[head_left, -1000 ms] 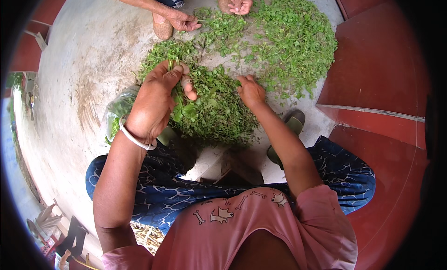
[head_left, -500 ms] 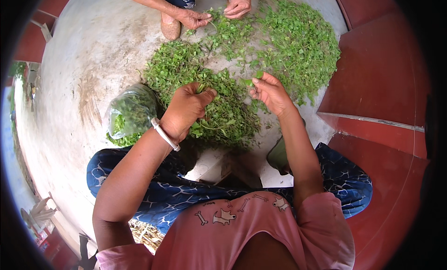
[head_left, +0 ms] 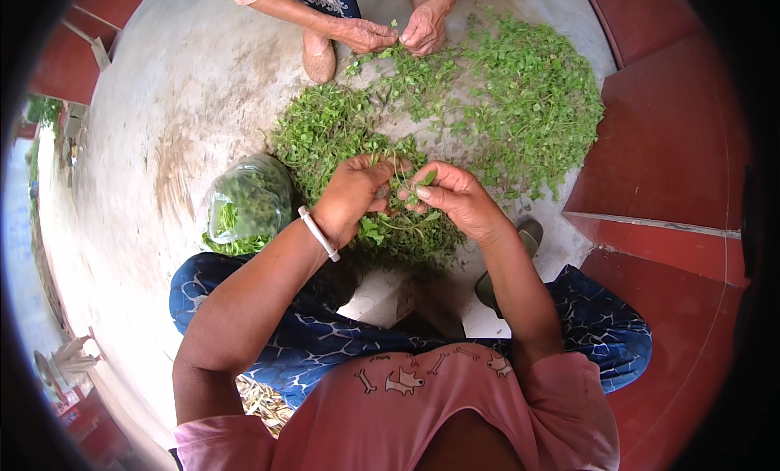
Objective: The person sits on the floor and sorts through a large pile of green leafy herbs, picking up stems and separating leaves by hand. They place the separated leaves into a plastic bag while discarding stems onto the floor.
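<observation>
My left hand [head_left: 357,193], with a white band on its wrist, is closed round thin stems of leafy greens. Close beside it, my right hand [head_left: 457,196] pinches a green sprig [head_left: 414,188] between thumb and fingers. Both hands hang over a pile of leafy greens [head_left: 325,130] on the floor. A wider spread of the same greens [head_left: 540,97] lies farther off to the right. To the left of the near pile stands a clear plastic bag [head_left: 260,195] with greens inside.
Across the greens, another person's hands [head_left: 398,37] hold a small sprig, with a tan shoe [head_left: 319,61] beside them. Red panels [head_left: 650,146] border the pale concrete floor [head_left: 162,122] on the right. My knees in blue patterned trousers [head_left: 605,329] are on both sides.
My right hand has come leftward and down to meet my left hand, and the sprig is now between them. The other person's hands have drawn together. The whole view has shifted slightly.
</observation>
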`<control>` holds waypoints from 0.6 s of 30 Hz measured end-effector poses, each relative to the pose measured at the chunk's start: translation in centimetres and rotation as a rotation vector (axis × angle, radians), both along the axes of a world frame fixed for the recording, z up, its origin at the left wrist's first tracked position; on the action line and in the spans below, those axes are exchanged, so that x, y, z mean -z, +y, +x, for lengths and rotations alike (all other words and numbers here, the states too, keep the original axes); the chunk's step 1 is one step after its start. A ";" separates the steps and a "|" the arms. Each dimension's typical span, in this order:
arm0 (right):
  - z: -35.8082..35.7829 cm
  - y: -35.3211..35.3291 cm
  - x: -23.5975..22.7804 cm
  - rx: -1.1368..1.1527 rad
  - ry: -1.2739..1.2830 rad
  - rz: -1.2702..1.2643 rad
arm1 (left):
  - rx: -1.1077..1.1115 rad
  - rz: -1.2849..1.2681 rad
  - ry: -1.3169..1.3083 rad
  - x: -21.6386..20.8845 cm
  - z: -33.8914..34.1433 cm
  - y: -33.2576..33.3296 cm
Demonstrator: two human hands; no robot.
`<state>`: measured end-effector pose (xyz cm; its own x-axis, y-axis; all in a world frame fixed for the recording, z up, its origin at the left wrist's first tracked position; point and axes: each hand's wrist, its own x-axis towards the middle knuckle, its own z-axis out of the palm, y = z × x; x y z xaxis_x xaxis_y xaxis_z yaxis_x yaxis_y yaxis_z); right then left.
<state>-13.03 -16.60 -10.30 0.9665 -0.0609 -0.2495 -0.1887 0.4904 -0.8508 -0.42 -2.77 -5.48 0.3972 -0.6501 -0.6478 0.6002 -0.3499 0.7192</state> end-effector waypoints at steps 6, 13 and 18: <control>-0.1 0.1 1.4 -0.031 0.015 0.007 | 0.059 -0.133 0.004 -0.4 1.0 0.0; 0.0 0.7 2.2 -0.012 0.042 0.038 | 0.058 -0.133 -0.033 -1.0 0.9 -0.1; 0.2 -0.2 2.1 0.052 0.097 -0.033 | 0.127 -0.073 -0.121 -1.4 0.6 -0.1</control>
<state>-12.87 -16.75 -12.45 0.9332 -0.1206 -0.3385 -0.2457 0.4734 -0.8459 0.21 -2.89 -4.12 0.3814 -0.7436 -0.5493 0.4621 -0.3613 0.8099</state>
